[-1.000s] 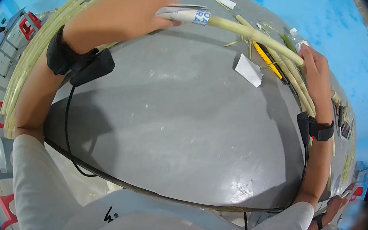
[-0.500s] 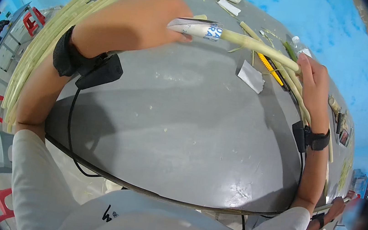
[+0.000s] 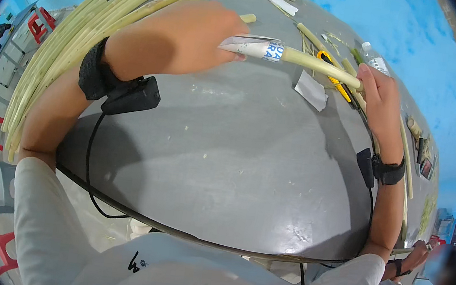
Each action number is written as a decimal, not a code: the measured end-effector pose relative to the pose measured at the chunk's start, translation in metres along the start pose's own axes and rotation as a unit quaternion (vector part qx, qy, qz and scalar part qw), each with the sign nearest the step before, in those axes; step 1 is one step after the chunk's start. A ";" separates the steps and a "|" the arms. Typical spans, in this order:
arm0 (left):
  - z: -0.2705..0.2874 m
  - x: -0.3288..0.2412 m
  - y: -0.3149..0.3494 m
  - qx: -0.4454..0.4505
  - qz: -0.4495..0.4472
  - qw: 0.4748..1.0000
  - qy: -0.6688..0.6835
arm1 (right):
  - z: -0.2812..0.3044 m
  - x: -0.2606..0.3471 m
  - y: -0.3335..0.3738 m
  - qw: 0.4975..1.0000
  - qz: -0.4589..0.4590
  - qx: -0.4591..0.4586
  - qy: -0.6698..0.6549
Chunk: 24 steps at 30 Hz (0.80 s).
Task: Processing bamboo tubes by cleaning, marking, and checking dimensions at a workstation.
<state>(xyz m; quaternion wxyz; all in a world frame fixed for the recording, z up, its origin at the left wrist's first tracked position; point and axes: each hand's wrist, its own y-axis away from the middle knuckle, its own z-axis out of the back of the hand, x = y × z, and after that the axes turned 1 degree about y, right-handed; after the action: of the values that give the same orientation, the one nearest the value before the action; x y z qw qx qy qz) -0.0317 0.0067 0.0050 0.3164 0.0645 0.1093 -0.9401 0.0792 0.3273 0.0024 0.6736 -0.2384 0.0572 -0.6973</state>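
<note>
Head view: smooth stalk (image 3: 322, 67) (curled sheet (image 3: 254, 48) around it) in right fingers (image 3: 370, 83).

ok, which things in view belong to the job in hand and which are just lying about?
Job in hand:
pale stalk, held by the right hand
white printed sheet around that stalk, held by the left hand
stalks piled at left, likely related

Apparently just lying about:
yellow-and-black tool
white scrap
clear bottle
</note>
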 end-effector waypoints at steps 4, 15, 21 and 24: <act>-0.016 0.012 0.010 -0.092 -0.086 0.992 -0.029 | -0.009 0.024 0.009 1.000 0.028 0.012 -0.006; -0.003 0.010 0.003 -0.054 0.019 0.998 -0.027 | 0.000 -0.023 -0.007 0.998 -0.055 -0.002 -0.003; -0.006 -0.001 0.011 -0.011 -0.024 0.996 -0.084 | -0.012 0.036 0.013 0.997 0.029 0.037 -0.062; -0.009 0.003 0.013 -0.024 -0.024 0.999 -0.041 | -0.013 0.033 0.011 0.993 0.060 0.059 -0.088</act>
<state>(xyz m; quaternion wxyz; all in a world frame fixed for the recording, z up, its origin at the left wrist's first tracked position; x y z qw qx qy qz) -0.0258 -0.0032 -0.0067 0.2998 0.0160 0.1199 -0.9463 0.0848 0.2913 -0.0048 0.7293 -0.2554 -0.0295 -0.6341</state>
